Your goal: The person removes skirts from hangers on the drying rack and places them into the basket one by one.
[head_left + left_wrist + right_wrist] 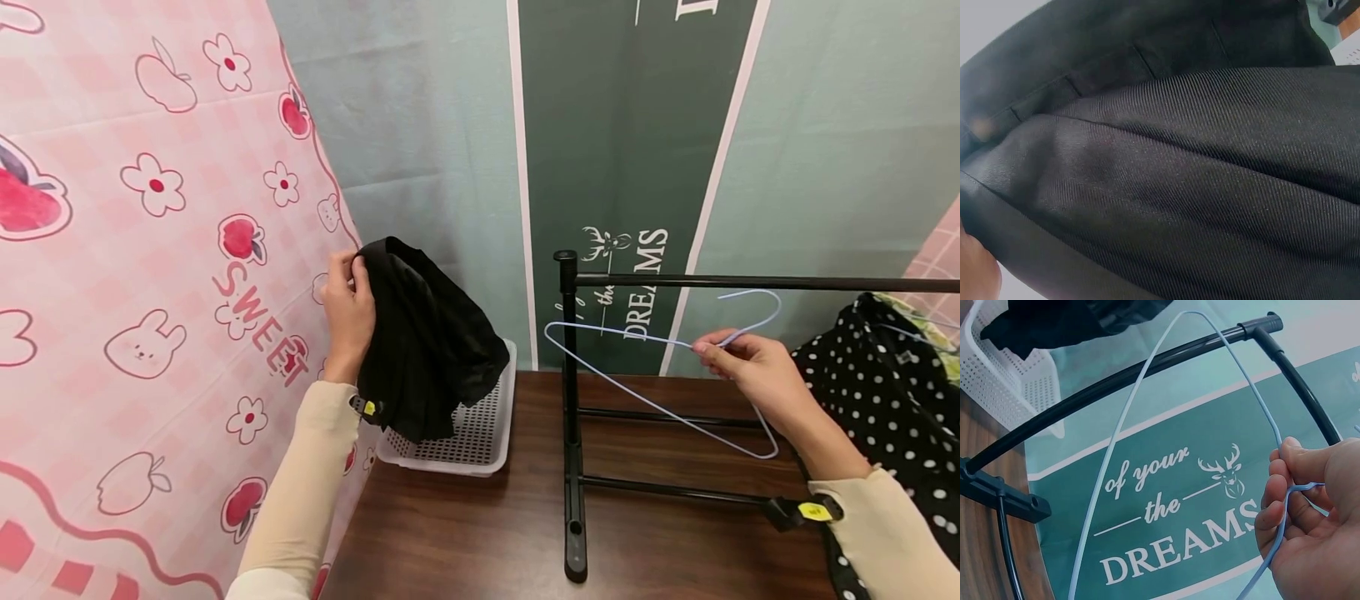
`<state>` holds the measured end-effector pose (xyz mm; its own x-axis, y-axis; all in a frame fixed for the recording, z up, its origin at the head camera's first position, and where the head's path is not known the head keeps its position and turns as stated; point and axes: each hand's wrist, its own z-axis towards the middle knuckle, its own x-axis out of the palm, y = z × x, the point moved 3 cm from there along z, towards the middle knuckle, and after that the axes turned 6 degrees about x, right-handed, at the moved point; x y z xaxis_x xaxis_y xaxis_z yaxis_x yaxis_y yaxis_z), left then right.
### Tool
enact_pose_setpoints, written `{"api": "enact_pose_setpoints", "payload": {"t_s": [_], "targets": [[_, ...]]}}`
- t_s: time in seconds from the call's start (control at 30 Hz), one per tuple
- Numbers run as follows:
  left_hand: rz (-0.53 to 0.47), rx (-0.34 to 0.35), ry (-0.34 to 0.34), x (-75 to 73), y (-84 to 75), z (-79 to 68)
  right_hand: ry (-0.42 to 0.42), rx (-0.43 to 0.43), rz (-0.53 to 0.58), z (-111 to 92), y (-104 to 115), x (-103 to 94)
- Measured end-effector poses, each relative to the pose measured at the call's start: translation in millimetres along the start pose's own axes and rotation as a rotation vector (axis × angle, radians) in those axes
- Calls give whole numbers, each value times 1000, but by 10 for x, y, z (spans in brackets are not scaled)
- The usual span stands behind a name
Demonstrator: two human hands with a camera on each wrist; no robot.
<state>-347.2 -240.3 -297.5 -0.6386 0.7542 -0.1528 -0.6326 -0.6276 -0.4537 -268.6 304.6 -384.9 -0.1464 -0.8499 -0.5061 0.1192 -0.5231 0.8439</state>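
Observation:
In the head view my left hand (351, 304) pinches the top edge of a black garment (420, 333) between thumb and fingers. The garment hangs over a white perforated basket (480, 469), its lower folds overlapping the basket. Close up in the left wrist view, the black cloth (1197, 150) shows fine ribbing, long folds and a stitched band. My right hand (757, 375) grips a light blue wire hanger (622, 332) near the base of its hook. Nothing hangs on that hanger, which is in front of the black rack (572, 375).
The rack's top bar (712, 282) runs to the right, where a black polka-dot garment (877, 392) hangs. A pink printed cloth (187, 275) closes the left side, and a green curtain (427, 125) stands behind. The brown wooden tabletop (465, 533) lies below.

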Motion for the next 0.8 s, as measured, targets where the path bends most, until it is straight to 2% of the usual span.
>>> {"api": "enact_pose_setpoints", "payload": {"t_s": [0.23, 0.5, 0.8], "targets": [[26, -38, 60, 65, 44, -84, 3, 0, -1, -8, 3, 21], [80, -34, 121, 209, 155, -231, -2, 24, -14, -19, -28, 41], [65, -68, 157, 332, 300, -422, -17, 15, 7, -48, -73, 38]]}}
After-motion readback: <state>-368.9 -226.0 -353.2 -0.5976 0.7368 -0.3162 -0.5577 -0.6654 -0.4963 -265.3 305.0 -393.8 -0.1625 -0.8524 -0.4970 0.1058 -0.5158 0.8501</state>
